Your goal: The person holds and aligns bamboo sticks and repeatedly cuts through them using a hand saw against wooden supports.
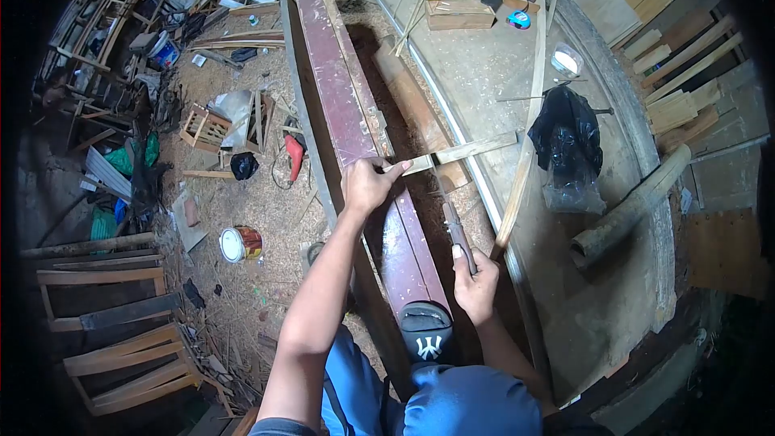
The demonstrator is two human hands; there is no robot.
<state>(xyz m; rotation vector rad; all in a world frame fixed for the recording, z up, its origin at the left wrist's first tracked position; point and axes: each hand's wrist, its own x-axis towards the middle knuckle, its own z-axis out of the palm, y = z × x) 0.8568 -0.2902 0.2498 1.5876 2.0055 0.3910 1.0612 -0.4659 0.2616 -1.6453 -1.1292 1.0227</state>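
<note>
My left hand [370,186] presses a light wooden strip [476,148] down on the dark red beam [331,73], with its fingers round the strip's near end. The strip reaches right, across the gap, to the grey work table. My right hand [476,281] is closed round the brown handle of a saw [454,222]. Its thin blade points up and away from me and meets the strip just right of my left hand. How deep the blade sits in the wood cannot be made out.
On the grey table [630,274] are a long thin slat [533,105], a black plastic bag [565,133], a wooden box [460,14] and a blue tape measure [518,19]. A paint can [240,244] and a red tool [294,157] lie on the littered floor at left.
</note>
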